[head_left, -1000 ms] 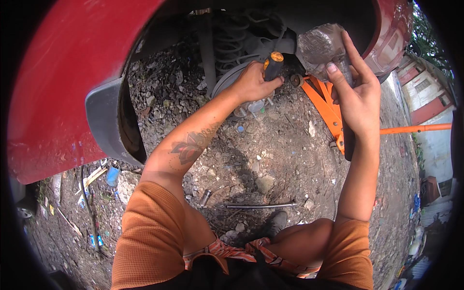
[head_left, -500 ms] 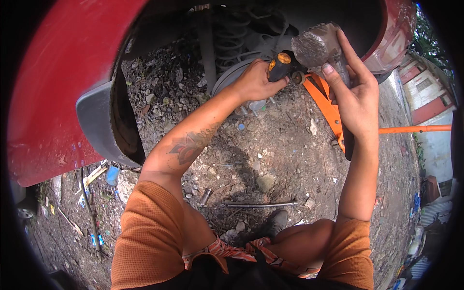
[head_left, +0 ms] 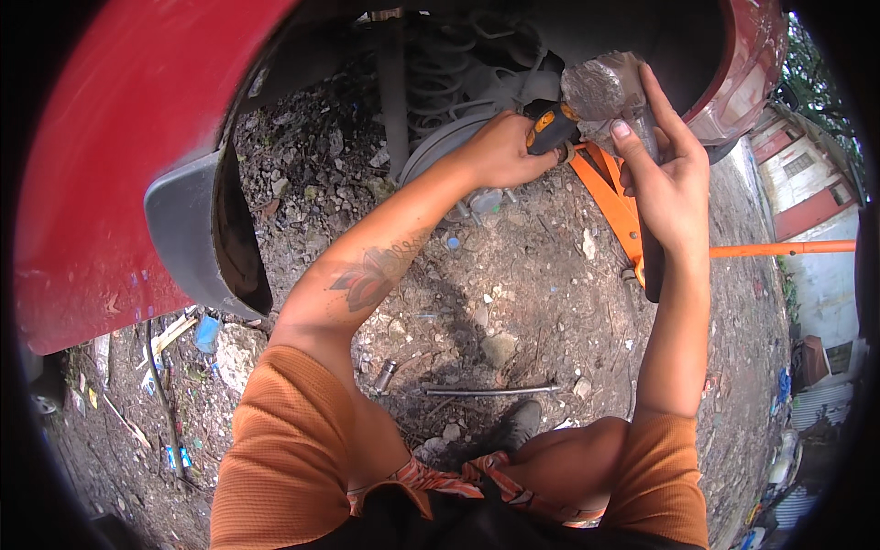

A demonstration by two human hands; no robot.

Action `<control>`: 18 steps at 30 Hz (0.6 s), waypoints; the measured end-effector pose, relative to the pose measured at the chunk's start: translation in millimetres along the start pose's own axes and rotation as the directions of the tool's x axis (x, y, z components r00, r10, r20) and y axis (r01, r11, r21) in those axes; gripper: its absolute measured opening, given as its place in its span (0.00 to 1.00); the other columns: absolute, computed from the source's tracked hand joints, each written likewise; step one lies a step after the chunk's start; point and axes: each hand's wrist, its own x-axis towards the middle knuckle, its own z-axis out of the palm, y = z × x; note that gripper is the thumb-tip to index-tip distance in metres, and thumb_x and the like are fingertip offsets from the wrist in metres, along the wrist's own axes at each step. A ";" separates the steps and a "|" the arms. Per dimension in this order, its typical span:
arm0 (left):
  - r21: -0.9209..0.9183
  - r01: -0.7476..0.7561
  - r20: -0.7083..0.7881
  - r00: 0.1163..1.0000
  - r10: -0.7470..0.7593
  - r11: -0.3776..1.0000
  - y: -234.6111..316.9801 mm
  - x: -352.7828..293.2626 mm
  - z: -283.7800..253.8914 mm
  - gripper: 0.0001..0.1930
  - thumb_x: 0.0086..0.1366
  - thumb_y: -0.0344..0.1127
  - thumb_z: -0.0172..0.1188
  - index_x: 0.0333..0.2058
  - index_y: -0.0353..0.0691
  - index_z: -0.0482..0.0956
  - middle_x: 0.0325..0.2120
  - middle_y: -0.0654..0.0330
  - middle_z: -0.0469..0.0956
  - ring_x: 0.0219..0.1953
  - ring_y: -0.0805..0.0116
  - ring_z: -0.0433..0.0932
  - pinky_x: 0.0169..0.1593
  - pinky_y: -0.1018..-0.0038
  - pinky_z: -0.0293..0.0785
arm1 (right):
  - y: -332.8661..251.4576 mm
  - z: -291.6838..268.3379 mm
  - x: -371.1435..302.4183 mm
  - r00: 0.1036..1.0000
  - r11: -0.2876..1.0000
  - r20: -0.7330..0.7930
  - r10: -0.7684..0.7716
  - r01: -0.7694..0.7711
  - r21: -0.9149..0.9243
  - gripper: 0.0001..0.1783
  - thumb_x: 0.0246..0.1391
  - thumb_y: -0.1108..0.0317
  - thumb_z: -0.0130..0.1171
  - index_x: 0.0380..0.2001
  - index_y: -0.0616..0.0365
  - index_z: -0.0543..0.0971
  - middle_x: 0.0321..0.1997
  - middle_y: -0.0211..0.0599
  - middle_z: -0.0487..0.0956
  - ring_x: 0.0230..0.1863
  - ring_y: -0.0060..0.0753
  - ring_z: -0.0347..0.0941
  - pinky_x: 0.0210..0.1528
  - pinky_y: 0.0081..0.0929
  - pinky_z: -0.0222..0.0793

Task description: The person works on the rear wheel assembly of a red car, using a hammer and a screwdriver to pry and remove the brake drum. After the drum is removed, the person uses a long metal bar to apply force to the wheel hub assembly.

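My left hand (head_left: 510, 152) is closed round the black and yellow handle (head_left: 550, 130) of what looks like a screwdriver; its tip is hidden. That fist is at the edge of the grey round brake drum (head_left: 431, 158), inside the wheel arch. In my right hand (head_left: 671, 179) is a hammer with a worn, blocky metal head (head_left: 594, 89), its dark handle showing below the wrist. My forefinger and thumb lie along the head. The hammer's face overlaps the yellow end of the screwdriver handle, seemingly against it.
A red car body (head_left: 137, 174) with a grey mudguard (head_left: 183, 225) borders the left. An orange jack (head_left: 612, 206) and its long bar (head_left: 779, 248) stand at right. On the stony ground lie a metal bar (head_left: 490, 391) and a socket (head_left: 386, 375). A coil spring (head_left: 440, 69) is behind.
The screwdriver handle has tilted and shifted right, toward the hammer. The hammer head has dropped slightly, and the gap between them has closed.
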 end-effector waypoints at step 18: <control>0.008 -0.076 -0.046 0.996 0.077 0.997 -18.0 -4.2 0.9 0.14 0.56 0.39 0.64 0.25 0.32 0.78 0.16 0.50 0.75 0.21 0.56 0.78 0.31 0.63 0.73 | -6.6 4.8 -4.5 0.997 0.999 0.072 -0.038 0.036 0.034 0.32 0.57 0.77 0.62 0.65 0.65 0.67 0.68 0.49 0.70 0.69 0.33 0.64 0.71 0.28 0.57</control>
